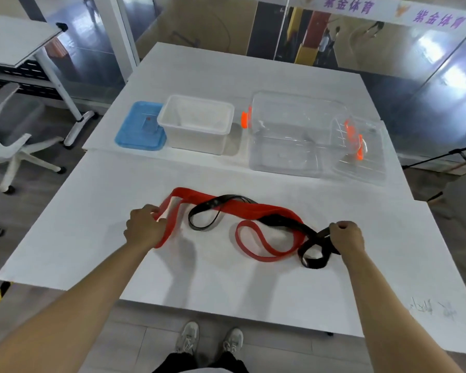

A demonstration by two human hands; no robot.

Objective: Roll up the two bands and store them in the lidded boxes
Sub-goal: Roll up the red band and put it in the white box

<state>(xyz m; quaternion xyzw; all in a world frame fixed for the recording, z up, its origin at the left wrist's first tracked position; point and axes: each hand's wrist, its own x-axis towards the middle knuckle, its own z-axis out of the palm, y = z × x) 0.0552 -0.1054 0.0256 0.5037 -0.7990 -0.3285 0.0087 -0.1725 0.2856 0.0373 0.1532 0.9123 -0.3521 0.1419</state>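
Hands come first, low in the frame: the left hand (145, 226) grips one end of the flat, rubbery red band (256, 211) with curled fingers, and the right hand (346, 236) pinches the narrower black band (311, 250). Both lie tangled mid-surface, so pulling them apart before rolling seems wise. Farther up stand an opaque white box (197, 125), its blue lid (135, 130) and a clear box (293, 135).

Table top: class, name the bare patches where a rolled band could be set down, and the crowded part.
Bare: the table strip between the bands and the boxes, and the near edge below both hands. Crowded: the middle, where the red band and black band tangle.
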